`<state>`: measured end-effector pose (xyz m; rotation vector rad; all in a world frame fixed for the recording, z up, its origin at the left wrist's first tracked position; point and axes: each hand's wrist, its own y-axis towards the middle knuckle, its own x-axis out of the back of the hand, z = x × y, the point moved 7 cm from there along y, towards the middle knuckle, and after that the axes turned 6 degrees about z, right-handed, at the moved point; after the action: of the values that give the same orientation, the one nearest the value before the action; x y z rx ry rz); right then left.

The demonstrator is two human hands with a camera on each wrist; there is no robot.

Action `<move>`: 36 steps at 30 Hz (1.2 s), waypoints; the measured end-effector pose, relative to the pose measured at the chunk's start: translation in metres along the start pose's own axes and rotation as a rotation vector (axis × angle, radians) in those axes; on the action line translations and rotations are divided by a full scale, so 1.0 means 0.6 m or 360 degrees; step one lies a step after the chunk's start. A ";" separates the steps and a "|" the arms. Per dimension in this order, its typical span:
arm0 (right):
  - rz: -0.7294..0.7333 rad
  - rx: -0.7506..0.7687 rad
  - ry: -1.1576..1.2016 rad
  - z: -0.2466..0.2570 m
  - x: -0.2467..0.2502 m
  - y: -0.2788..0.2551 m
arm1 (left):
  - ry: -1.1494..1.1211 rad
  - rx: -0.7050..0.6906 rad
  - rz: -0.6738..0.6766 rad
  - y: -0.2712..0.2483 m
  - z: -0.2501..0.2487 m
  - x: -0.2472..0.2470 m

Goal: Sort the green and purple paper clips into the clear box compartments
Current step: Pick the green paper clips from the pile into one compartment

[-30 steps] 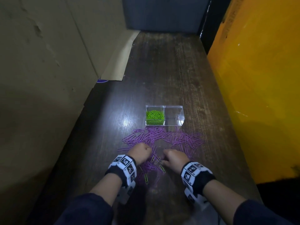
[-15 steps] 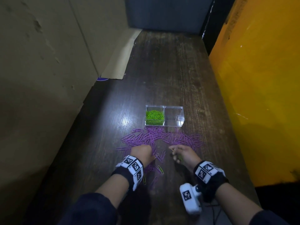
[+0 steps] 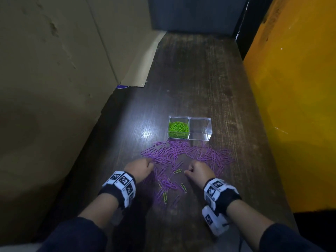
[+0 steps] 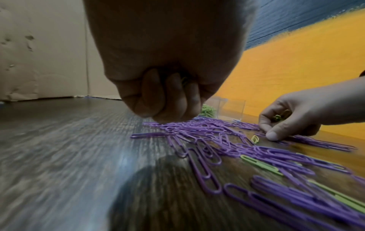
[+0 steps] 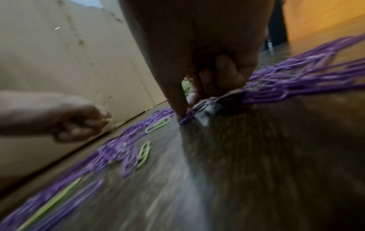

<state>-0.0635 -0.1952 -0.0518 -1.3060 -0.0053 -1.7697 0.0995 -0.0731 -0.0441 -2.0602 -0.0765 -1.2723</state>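
1. Clear box (image 3: 200,136) sits on the dark wood table (image 3: 200,79), just beyond the clip pile. It has 2 compartments side by side.
2. Left compartment holds a heap of green paper clips (image 3: 177,129). Right compartment shows nothing inside.
3. Purple paper clips (image 3: 181,153) are spread loose on the table between the box and both hands; the far edge of the pile lies just beside the box front.
4. A few loose green clips (image 3: 177,171) lie mixed into the near part of the purple pile, between the wrists.
5. Left hand (image 3: 140,169): fingers curled into a fist at the left edge of the pile. The left wrist view shows green clips tucked inside the curled fingers (image 4: 171,93).
6. Right hand (image 3: 200,170): fingers curled, with green clips held in the palm per the left wrist view. Its thumb tip presses down on the table at the purple clips.
7. Both wrists carry bands (image 3: 121,186) with black-and-white square marker patterns. No readable text or brand is visible anywhere.
8. Cardboard sheet (image 3: 54,79) stands along the left side, and an orange wall (image 3: 294,97) on the right.
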 end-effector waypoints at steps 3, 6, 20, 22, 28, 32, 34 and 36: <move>-0.0119 0.0065 -0.0076 -0.014 0.032 0.001 | -0.0158 -0.0012 -0.0026 -0.007 0.019 -0.001; -0.0021 0.0413 -0.0405 0.023 0.024 -0.002 | -0.0370 -0.0041 -0.0029 0.001 0.036 -0.010; 0.0160 0.0316 0.0309 0.009 0.005 0.016 | -0.0009 -0.0286 0.0226 -0.010 -0.037 -0.032; 0.0184 0.0205 0.0500 -0.017 0.006 0.008 | 0.0207 -0.0404 0.0216 -0.011 -0.069 -0.037; 0.0365 0.0018 0.0915 -0.025 -0.022 -0.028 | 0.0519 -0.0566 0.0202 0.004 -0.115 -0.050; 0.0215 -0.0049 0.0861 -0.023 -0.026 -0.033 | 0.0478 -0.0517 0.0169 0.021 -0.115 -0.031; 0.0141 0.0024 0.0565 -0.014 -0.030 -0.032 | 0.0390 -0.0436 0.0091 0.030 -0.104 -0.008; 0.0160 0.0027 0.0357 -0.011 -0.044 -0.031 | 0.0331 -0.0360 0.0018 0.035 -0.086 0.014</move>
<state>-0.0798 -0.1707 -0.0659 -1.0708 0.1680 -1.8159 0.0729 -0.1218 -0.0348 -2.0968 0.1815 -1.5401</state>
